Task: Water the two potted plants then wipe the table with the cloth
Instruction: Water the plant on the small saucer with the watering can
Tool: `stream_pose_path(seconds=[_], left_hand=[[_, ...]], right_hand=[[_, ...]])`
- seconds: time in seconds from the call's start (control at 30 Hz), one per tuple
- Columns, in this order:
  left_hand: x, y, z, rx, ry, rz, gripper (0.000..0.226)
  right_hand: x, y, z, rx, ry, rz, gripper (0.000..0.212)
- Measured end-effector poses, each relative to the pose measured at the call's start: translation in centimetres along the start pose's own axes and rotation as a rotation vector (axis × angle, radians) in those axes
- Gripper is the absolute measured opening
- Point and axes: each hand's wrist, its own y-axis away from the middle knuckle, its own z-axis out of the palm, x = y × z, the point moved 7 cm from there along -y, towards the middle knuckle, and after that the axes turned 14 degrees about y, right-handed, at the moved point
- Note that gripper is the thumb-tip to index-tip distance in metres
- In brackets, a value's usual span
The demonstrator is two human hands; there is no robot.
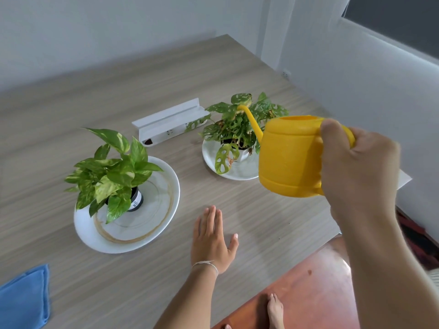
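Note:
My right hand (358,167) grips the handle of a yellow watering can (289,155), held in the air at the right. Its thin spout reaches over the leaves of the holey-leaved plant (237,124), which stands in a white pot on a white saucer (240,172). At the left a pothos plant (111,172) in a dark pot stands on a large white plate (154,210) with a brown ring stain. My left hand (211,241) lies flat on the wooden table (261,222), fingers straight, between the two plants. A blue cloth (23,300) lies at the table's near left edge.
A white angled holder (168,122) lies behind the plants. White walls close the table's far and right sides, with a window at the top right. The table's near right edge drops to a red-brown floor (308,281), where bare feet show.

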Motion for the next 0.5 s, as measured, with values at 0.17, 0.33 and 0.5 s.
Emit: stream_pose_path(seconds=[0.17,0.33,0.5], left_hand=[[0.1,0.0,-0.1,0.003,-0.001,-0.005,0.080],[0.0,0.0,0.0,0.005,0.003,-0.002,0.080],[-0.1,0.0,0.2,0.004,-0.003,0.004,0.080]], right_hand=[[1.4,1.0,-1.2,-0.001,0.069,0.033,0.052],[2.3,1.3,-2.6,0.018,0.121,0.040,0.054],[3.0,1.3,-3.2,0.028,0.127,0.075,0.056]])
